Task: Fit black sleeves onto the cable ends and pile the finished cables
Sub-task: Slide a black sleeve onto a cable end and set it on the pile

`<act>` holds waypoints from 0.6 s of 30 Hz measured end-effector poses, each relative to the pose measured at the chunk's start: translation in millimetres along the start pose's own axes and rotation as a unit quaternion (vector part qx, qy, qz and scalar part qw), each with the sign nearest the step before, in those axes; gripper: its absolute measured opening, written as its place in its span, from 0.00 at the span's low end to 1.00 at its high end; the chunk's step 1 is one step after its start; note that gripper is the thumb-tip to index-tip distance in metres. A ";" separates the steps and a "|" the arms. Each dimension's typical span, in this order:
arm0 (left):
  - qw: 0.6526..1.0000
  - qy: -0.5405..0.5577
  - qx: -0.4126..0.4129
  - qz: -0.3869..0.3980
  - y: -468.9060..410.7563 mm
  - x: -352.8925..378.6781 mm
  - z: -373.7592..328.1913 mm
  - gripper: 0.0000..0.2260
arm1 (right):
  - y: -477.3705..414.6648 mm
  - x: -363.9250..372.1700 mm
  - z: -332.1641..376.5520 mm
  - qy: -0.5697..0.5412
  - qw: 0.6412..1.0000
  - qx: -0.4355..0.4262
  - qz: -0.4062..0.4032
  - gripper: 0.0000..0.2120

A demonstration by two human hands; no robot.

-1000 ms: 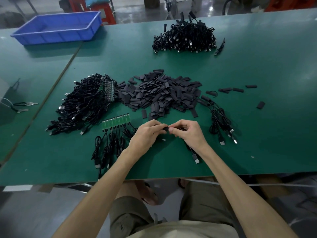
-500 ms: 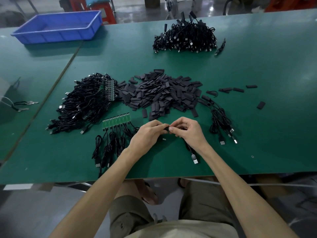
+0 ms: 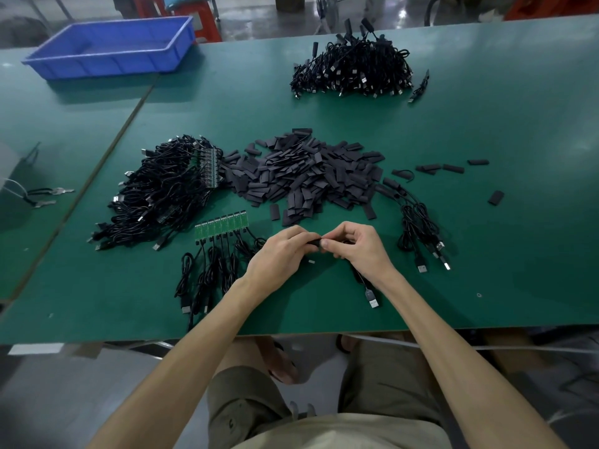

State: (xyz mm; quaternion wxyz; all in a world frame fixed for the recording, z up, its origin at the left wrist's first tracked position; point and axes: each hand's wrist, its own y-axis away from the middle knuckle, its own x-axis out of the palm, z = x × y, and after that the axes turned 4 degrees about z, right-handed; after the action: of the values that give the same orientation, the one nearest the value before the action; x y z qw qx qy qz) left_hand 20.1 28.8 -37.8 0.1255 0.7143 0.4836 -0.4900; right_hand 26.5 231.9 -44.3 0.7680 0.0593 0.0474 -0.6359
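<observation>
Just nearer than the sleeve heap (image 3: 304, 170), the left hand (image 3: 278, 257) pinched a black sleeve (image 3: 315, 243) and the right hand (image 3: 356, 247) pinched the end of the cable (image 3: 372, 299), fingertips meeting; the joint itself was hidden. An end entering skewed would probably buckle the sleeve, and a slackened pinch could drop it. The cable's free length, trailing nearer again from the heap, could drag and pull the end back out.
</observation>
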 end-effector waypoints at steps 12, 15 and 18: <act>0.999 -0.012 0.026 -0.015 -0.7 3.0 1.1 0.10 | -0.4 1.1 1.6 -0.019 1.000 0.009 -0.012 0.03; 0.999 -0.029 0.035 -0.030 0.2 6.6 4.4 0.09 | -1.0 1.2 -0.1 -0.015 1.000 0.008 -0.014 0.03; 0.998 -0.034 0.050 -0.037 -1.1 7.5 5.9 0.08 | -1.6 -0.4 -0.6 -0.007 1.000 0.000 -0.003 0.03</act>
State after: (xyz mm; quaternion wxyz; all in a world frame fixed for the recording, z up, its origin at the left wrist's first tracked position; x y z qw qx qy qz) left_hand 16.2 29.8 -46.5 0.0885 0.6842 0.4799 -0.5420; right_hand 24.9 232.1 -44.8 0.7667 0.0549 0.0423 -0.6383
